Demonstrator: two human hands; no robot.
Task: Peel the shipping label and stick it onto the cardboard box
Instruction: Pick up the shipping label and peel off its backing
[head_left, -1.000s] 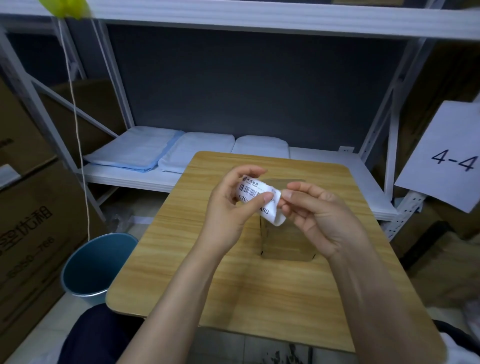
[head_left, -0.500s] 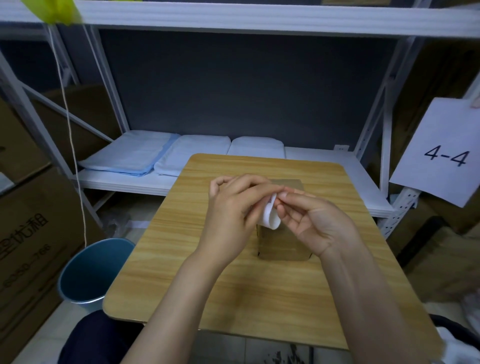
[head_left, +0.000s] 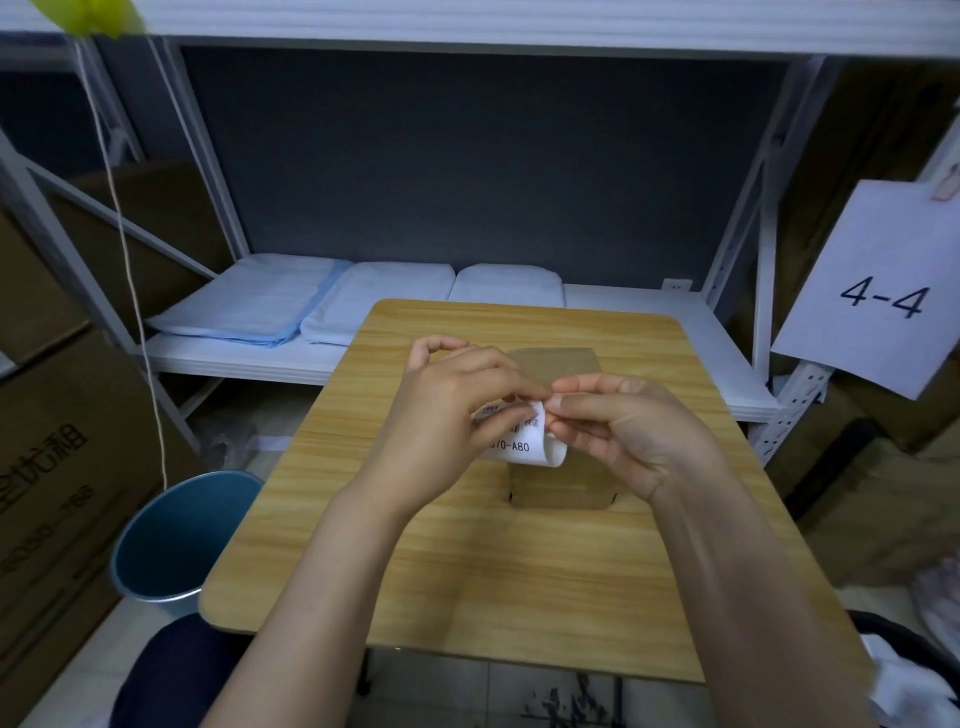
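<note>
Both hands (head_left: 545, 415) raised, fingertips pinched

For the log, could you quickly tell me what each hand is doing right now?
Left hand: closed, pinching the shipping label.
Right hand: closed, fingertips pinching the label's right edge.

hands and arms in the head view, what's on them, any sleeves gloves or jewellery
Both arms are bare from the bottom of the frame up to the wrists, with no sleeves in view. The left hand and right hand wear no gloves, and no ring, watch or bracelet shows on either. The fingernails look short and unpainted. No markings or tattoos can be seen on what is visible.
</note>
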